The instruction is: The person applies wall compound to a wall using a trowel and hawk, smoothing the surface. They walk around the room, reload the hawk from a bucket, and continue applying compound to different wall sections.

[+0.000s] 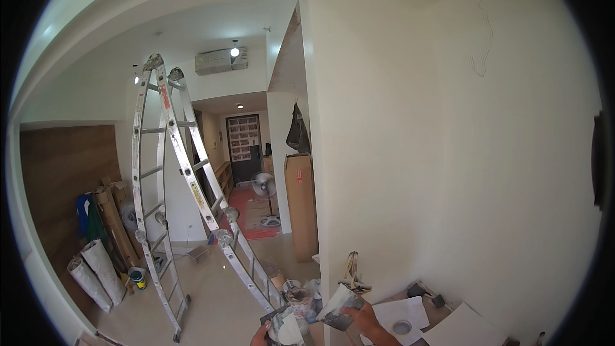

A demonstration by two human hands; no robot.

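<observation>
Low in the picture, my left hand [261,334] is closed on a dark-edged putty knife [285,328] with a lump of white putty on it. To its right, my right hand [366,321] grips a wide, putty-smeared scraper [334,306], its blade tilted toward the lower left. The two tools are close but apart. Just beyond them stands a putty-stained bucket [299,296]. Both handles are mostly hidden by my fingers. The pale wall [384,154] rises in front of my right hand.
A folding aluminium ladder [186,166] stands to the left. A tall cardboard box [300,208] leans near the wall corner, with a standing fan [263,186] beyond it. Looped wires [352,272] come out by the wall; white boards [461,327] lie at lower right.
</observation>
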